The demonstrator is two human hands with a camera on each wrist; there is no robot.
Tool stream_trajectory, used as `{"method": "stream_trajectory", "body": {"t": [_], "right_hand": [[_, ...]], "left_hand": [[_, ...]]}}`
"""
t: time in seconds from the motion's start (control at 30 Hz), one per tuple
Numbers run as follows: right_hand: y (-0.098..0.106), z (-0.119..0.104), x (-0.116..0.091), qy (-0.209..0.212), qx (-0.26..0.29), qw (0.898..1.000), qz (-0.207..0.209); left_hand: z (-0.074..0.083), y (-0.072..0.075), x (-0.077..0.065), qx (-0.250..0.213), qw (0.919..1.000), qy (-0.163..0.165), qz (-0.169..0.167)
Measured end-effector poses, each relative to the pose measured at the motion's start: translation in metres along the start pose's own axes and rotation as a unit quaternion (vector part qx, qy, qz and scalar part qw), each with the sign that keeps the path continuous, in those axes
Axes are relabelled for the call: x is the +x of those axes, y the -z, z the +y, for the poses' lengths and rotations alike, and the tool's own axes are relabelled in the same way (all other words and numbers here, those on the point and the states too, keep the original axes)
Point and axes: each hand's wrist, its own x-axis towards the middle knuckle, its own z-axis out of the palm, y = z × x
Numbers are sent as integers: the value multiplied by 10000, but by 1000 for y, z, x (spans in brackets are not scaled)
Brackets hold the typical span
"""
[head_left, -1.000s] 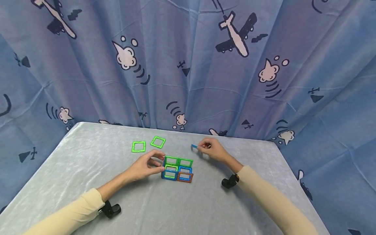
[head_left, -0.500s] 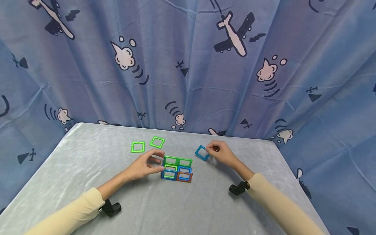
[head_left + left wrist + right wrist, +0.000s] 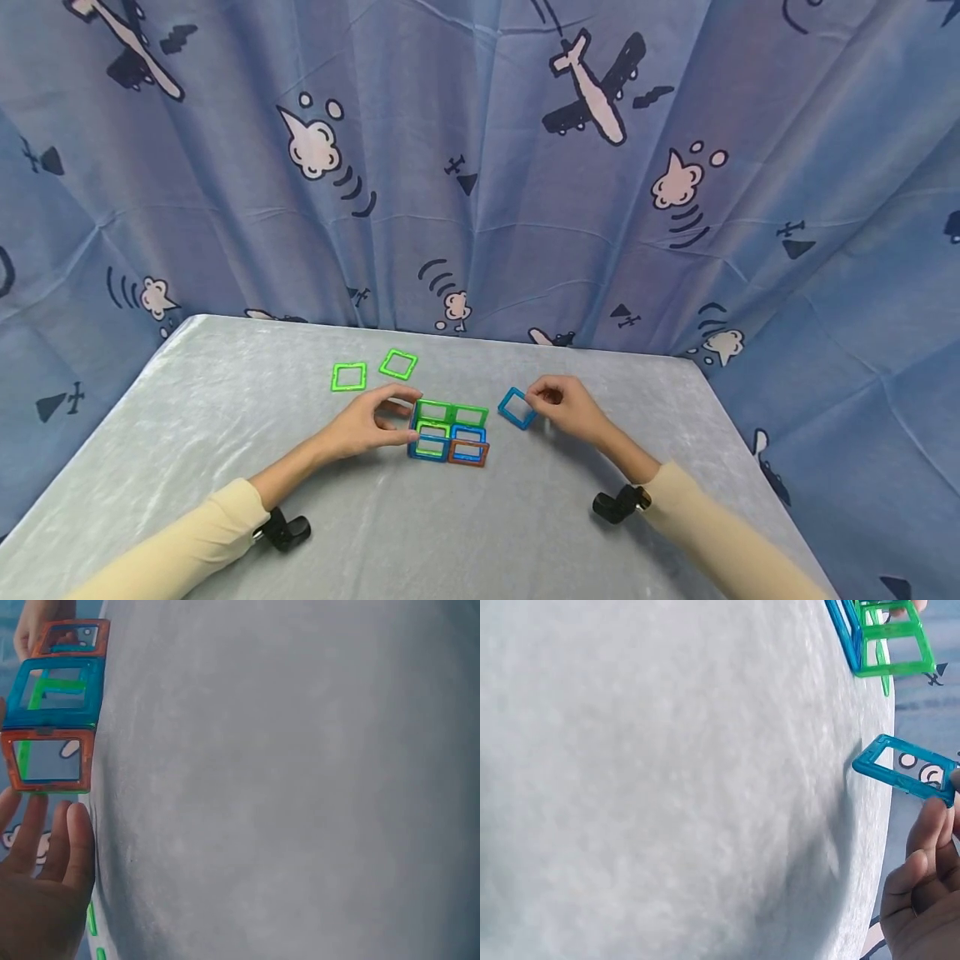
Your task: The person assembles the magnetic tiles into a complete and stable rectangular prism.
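A built structure of square magnetic tiles [image 3: 431, 452] stands mid-table, with green, blue and reddish-orange frames visible. My left hand [image 3: 372, 422] holds its left end, thumb at the near side and forefinger at the far side. In the left wrist view, the fingers of my left hand [image 3: 49, 885] come up against the structure [image 3: 56, 720]. To the right and apart from it, my right hand [image 3: 567, 408] pinches a loose blue square magnetic tile [image 3: 502, 408] by one corner. The right wrist view shows this blue tile [image 3: 900, 780] tilted above the cloth, beside the structure's green side [image 3: 922, 649].
Two green square tiles lie flat behind my left hand: one green tile [image 3: 349, 388] at the left, another green tile [image 3: 398, 376] turned slightly. A grey-white cloth covers the table [image 3: 390, 533]. A blue curtain [image 3: 480, 233] with printed airplanes hangs behind the table's far edge.
The blue tile, seen edge-on at first, has turned its open face toward the head view. My right hand has moved right and nearer with it. My left hand stays at the structure.
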Motion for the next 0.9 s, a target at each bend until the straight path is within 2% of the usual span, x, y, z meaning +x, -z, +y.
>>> {"method": "stream_trajectory", "body": {"t": [0.27,0.4,0.6,0.9], "right_hand": [[-10,27,-9,-185,533,9984,-11],[-13,26,-12,-376,794,9961,-120],[-14,22,-16,-599,841,9944,-221],[-13,17,-24,-459,938,9942,-258]], "left_hand": [[0,0,1,-31,10000,-9,-28],[0,1,1,-52,10000,10,-29],[-1,1,0,-76,10000,10,-47],[-2,1,1,-90,9999,-33,-81]]}}
